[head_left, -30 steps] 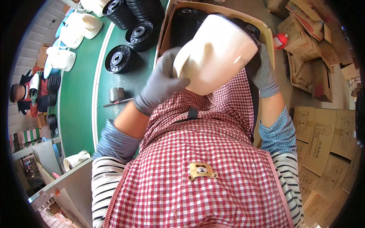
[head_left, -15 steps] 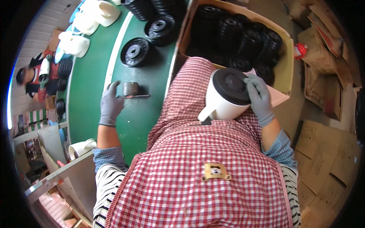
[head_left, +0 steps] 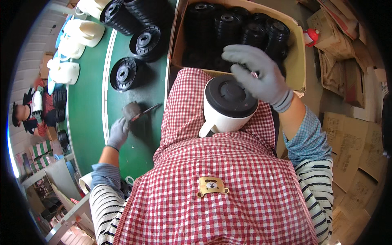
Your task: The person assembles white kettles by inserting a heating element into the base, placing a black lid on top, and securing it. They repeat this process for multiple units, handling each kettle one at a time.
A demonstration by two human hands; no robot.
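A white jug (head_left: pixel 228 122) with a handle at its near left side stands on my lap, its round black lid (head_left: pixel 231 96) in place. My gloved right hand (head_left: pixel 261 75) hovers above the lid's right edge, fingers stretched out and thumb apart, holding nothing. To the left, over the green work surface (head_left: pixel 141 147), my gloved left hand (head_left: pixel 119 132) has its fingers closed at a grey cylindrical tool with a thin rod (head_left: pixel 131 110). That tool is tilted and slightly blurred; the exact grip is partly hidden.
Two black round parts (head_left: pixel 123 74) lie beyond the tool, with stacked ones (head_left: pixel 120 18) further back. White jug bodies (head_left: pixel 65 71) line the far left. An open carton (head_left: pixel 300 61) holds stacked black parts. Flattened cardboard (head_left: pixel 347 151) covers the right; another person (head_left: pixel 32 108) works at far left.
My right hand has let go of the lid and risen up and to the left. My left hand has closed on the grey tool, which has tilted and shifted. The view has turned slightly.
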